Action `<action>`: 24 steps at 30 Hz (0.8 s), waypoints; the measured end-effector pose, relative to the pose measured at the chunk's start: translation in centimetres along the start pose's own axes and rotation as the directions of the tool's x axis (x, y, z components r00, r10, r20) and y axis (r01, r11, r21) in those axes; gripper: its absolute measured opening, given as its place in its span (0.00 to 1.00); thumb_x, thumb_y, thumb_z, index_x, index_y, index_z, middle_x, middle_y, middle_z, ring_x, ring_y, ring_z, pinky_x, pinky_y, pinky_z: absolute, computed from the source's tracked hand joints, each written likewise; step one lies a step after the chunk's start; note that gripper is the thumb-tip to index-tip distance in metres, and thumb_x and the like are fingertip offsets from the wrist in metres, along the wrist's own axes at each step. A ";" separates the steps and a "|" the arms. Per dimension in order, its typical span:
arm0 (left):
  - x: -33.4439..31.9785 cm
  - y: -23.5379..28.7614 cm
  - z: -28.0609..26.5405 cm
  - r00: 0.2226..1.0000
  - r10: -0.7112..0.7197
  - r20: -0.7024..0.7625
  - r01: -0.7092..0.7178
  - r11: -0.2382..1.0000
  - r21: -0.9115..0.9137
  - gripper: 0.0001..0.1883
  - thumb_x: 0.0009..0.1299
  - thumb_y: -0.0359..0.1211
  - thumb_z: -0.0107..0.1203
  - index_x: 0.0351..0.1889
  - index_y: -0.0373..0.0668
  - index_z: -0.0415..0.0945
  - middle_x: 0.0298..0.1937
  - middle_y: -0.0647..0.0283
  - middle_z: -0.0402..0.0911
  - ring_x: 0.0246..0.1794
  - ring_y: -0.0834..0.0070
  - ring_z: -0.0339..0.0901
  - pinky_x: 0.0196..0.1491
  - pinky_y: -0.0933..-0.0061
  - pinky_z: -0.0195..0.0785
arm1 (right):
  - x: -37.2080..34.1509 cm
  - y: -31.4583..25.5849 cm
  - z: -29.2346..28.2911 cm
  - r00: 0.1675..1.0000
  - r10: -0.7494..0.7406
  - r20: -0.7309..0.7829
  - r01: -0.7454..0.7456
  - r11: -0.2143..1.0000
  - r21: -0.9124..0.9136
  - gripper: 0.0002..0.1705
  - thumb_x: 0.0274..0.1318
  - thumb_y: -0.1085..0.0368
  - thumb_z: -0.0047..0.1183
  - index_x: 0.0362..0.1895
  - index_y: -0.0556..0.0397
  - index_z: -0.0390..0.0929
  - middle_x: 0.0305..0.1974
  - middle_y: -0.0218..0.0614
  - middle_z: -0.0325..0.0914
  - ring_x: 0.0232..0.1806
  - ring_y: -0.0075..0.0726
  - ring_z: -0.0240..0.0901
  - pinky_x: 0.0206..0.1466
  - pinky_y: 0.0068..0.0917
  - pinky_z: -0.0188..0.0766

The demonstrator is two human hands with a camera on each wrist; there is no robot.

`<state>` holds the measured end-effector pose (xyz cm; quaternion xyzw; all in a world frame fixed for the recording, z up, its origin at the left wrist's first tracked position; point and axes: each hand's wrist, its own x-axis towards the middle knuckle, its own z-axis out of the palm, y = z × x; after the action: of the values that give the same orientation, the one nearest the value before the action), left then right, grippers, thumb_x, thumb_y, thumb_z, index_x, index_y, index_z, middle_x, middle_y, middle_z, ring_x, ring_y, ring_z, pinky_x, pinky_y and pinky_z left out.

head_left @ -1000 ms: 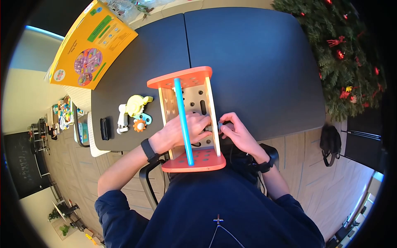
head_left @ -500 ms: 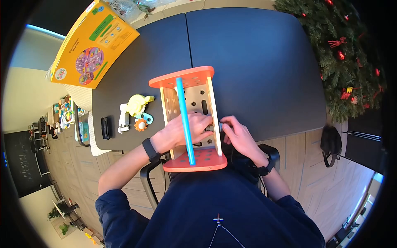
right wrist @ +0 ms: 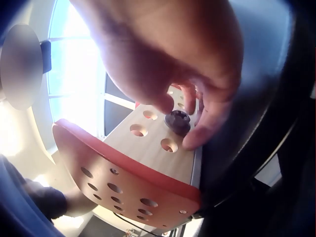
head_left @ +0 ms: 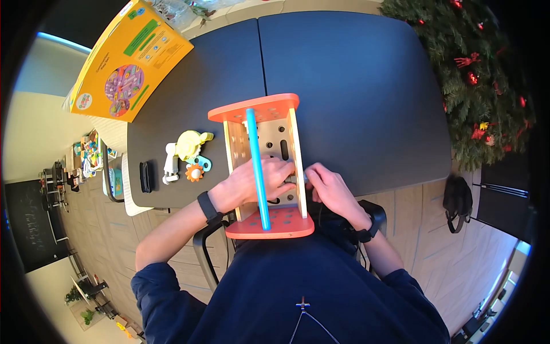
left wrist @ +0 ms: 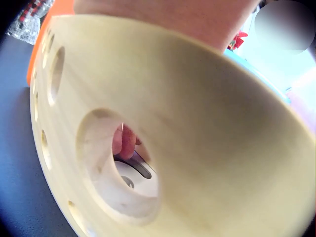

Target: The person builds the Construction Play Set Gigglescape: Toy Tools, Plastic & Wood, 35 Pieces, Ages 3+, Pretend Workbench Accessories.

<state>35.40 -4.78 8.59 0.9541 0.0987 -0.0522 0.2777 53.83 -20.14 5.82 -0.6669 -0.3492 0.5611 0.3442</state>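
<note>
Change at the outer face of the wooden side panel [head_left: 295,143]: the fingers of the right hand [head_left: 337,194] are now bunched slightly closer, curled narrowly about a dark knob [right wrist: 177,122]—firmness of contact cannot be told. The knob lies against the panel, so it appears supported there. The left hand [head_left: 242,184] reaches inside the orange-ended toolbox [head_left: 275,226], under the blue rod [head_left: 255,149]—its grip cannot be told.

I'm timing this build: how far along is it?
The red end, wooden side panel and blue bar look joined. The right hand has its fingers around a dark knob at the panel; the left hand reaches inside. Tightness can't be judged. The yellow piece and orange gear lie apart, perhaps left to add.
</note>
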 end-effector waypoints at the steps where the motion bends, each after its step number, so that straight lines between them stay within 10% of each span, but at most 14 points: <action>1: 0.0 0.0 0.1 1.000 0.001 -0.004 -0.001 1.000 -0.001 0.17 0.76 0.41 0.63 0.51 0.38 0.76 0.39 0.53 0.87 0.45 0.53 0.86 0.57 0.53 0.78 | -0.1 0.4 0.6 0.996 -0.074 -0.044 0.077 0.993 0.085 0.18 0.85 0.56 0.41 0.49 0.59 0.76 0.28 0.35 0.78 0.25 0.24 0.76 0.31 0.28 0.71; 6: 0.0 0.0 0.1 1.000 0.000 0.005 0.000 1.000 -0.005 0.17 0.76 0.42 0.63 0.51 0.38 0.76 0.39 0.54 0.87 0.45 0.53 0.86 0.57 0.53 0.78 | 0.7 2.4 0.6 0.988 -0.154 0.004 0.149 0.962 0.230 0.20 0.85 0.55 0.42 0.46 0.59 0.75 0.28 0.34 0.77 0.23 0.24 0.74 0.27 0.27 0.68; 12: 0.0 0.0 0.0 1.000 0.014 -0.005 -0.014 1.000 0.011 0.17 0.76 0.42 0.63 0.51 0.38 0.76 0.39 0.54 0.87 0.45 0.53 0.86 0.57 0.53 0.77 | 2.4 3.0 -0.4 0.982 0.092 0.163 -0.076 0.992 -0.105 0.20 0.85 0.52 0.40 0.47 0.57 0.74 0.29 0.31 0.78 0.21 0.22 0.71 0.25 0.26 0.67; 18: 0.0 -0.1 0.3 1.000 0.009 -0.014 -0.009 1.000 -0.008 0.17 0.76 0.42 0.62 0.50 0.38 0.76 0.39 0.54 0.87 0.46 0.53 0.87 0.57 0.53 0.77 | 0.4 2.5 1.3 0.972 -0.213 -0.100 0.232 0.936 0.264 0.21 0.86 0.53 0.39 0.47 0.58 0.75 0.29 0.32 0.77 0.20 0.22 0.69 0.28 0.23 0.69; 24: 0.1 -0.2 0.3 1.000 -0.001 0.017 0.001 1.000 0.015 0.17 0.77 0.43 0.61 0.49 0.38 0.76 0.40 0.54 0.87 0.46 0.54 0.87 0.56 0.53 0.78 | 2.3 2.4 -1.1 0.964 -0.001 0.264 -0.012 0.999 0.050 0.20 0.86 0.54 0.40 0.47 0.59 0.73 0.29 0.34 0.77 0.23 0.22 0.71 0.29 0.25 0.69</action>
<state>35.45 -4.82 8.22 0.9557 0.0963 -0.0612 0.2712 55.40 -19.49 2.78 -0.5781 -0.3757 0.6547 0.3098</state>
